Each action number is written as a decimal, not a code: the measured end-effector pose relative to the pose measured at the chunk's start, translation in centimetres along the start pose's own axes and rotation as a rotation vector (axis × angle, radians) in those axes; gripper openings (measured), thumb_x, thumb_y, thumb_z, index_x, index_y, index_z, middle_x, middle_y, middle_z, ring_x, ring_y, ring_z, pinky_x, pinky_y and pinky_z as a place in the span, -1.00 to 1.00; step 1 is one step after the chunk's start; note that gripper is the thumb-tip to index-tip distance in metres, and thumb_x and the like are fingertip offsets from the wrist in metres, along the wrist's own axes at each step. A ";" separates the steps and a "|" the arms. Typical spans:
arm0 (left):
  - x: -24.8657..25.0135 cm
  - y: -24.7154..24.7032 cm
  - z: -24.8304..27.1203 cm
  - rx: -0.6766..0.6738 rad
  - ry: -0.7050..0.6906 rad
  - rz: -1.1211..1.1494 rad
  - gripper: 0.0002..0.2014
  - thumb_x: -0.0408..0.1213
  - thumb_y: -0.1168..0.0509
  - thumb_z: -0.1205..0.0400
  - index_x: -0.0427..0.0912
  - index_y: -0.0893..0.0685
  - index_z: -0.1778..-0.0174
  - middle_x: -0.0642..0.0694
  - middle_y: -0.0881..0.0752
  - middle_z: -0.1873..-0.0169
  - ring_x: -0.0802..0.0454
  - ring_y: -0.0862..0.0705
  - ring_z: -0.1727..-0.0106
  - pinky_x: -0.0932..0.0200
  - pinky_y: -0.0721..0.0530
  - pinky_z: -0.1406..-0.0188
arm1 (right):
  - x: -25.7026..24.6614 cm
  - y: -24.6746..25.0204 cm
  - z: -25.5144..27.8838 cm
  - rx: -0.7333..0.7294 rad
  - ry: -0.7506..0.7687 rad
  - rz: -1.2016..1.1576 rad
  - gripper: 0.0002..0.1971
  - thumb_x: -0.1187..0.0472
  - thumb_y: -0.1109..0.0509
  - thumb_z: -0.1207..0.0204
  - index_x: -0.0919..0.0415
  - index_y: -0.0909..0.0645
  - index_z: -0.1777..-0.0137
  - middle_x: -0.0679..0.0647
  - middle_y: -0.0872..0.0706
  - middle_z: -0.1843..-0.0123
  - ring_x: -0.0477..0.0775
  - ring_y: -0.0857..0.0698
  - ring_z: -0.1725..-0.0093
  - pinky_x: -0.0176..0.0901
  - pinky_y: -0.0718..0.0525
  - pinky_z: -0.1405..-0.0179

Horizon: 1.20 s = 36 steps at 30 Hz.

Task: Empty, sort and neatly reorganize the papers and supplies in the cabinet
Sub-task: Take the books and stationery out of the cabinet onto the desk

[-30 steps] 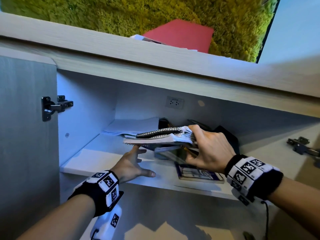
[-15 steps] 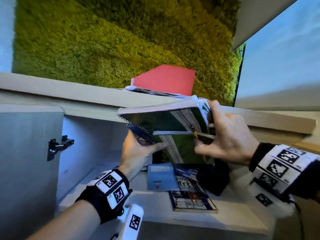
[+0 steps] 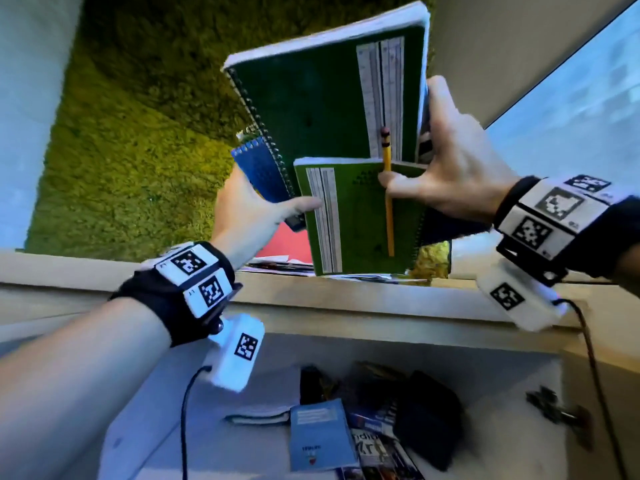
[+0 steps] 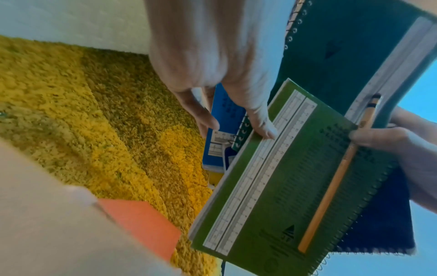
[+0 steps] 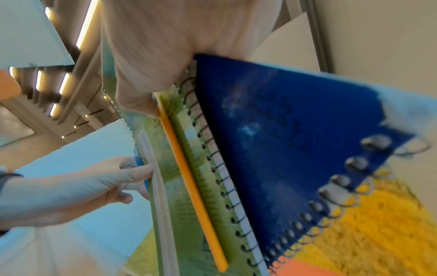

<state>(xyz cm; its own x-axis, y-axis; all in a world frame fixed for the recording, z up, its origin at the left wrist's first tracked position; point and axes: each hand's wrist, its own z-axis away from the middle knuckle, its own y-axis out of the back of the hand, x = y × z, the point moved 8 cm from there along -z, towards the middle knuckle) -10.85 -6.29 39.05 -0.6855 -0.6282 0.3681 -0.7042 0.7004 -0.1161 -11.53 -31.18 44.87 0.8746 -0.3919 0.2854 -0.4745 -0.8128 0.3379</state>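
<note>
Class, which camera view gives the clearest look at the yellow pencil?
The left wrist view: the pencil lies sharp against the light green notebook, nearly its whole length visible. The head view shows it smaller; the right wrist view shows it blurred, seen edge-on.

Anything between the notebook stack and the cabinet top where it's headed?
Likely yes. The notebooks, held by the left hand and right hand, hang above the cabinet top, where a red folder and loose papers already lie right below.
</note>
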 end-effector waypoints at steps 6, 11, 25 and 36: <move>0.7 -0.6 -5.2 -0.013 -0.018 -0.031 -0.15 0.25 -0.71 -0.03 0.01 -0.64 -0.20 0.14 -0.81 -0.04 0.18 -0.77 -0.07 -0.11 -0.79 -0.04 | 0.1 -0.2 -2.2 0.107 0.078 0.223 -0.27 -0.13 -0.49 -0.30 0.16 -0.23 -0.34 -0.06 -0.70 -0.05 0.18 -0.74 0.06 0.14 -0.70 0.13; -1.3 -2.3 -8.3 -0.155 0.104 -0.439 -0.47 0.35 -0.52 -0.28 -0.09 -0.68 0.29 -0.10 -0.81 0.30 -0.06 -0.80 0.30 -0.02 -0.80 0.23 | 1.3 -2.5 -2.9 0.154 0.128 0.422 -0.38 -0.16 -0.40 -0.31 -0.02 -0.18 -0.26 -0.01 -0.69 0.00 0.31 -0.71 0.12 -0.11 -0.37 0.38; -9.5 -5.6 -2.4 -0.674 0.287 -0.918 -0.55 0.13 -0.54 -0.43 -0.21 -0.82 0.04 -0.17 -0.80 0.12 -0.14 -0.72 -0.04 0.10 -0.66 0.02 | 9.7 -21.5 -1.1 -0.874 -0.226 0.661 -0.19 0.08 -0.54 -0.46 -0.02 -0.18 -0.63 0.19 -0.63 -0.32 0.22 -0.67 -0.23 0.01 -0.65 -0.02; -9.7 -10.5 2.4 -0.655 0.075 -0.821 -0.80 0.09 -0.34 -0.56 0.12 -0.69 0.33 -0.14 -0.78 0.03 -0.22 -0.66 -0.10 -0.10 -0.64 -0.19 | 9.2 -20.5 6.2 -0.465 -0.263 0.299 -0.78 -0.03 -0.22 -0.60 0.05 -0.54 -0.12 0.09 -0.68 -0.08 0.23 -0.65 -0.09 0.07 -0.64 0.00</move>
<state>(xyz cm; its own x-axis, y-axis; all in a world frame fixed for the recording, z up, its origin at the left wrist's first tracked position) 2.76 -8.42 34.48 -0.0140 -0.9859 0.1669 -0.6944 0.1297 0.7078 6.85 -20.80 35.00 0.6637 -0.7157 0.2174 -0.6453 -0.4009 0.6503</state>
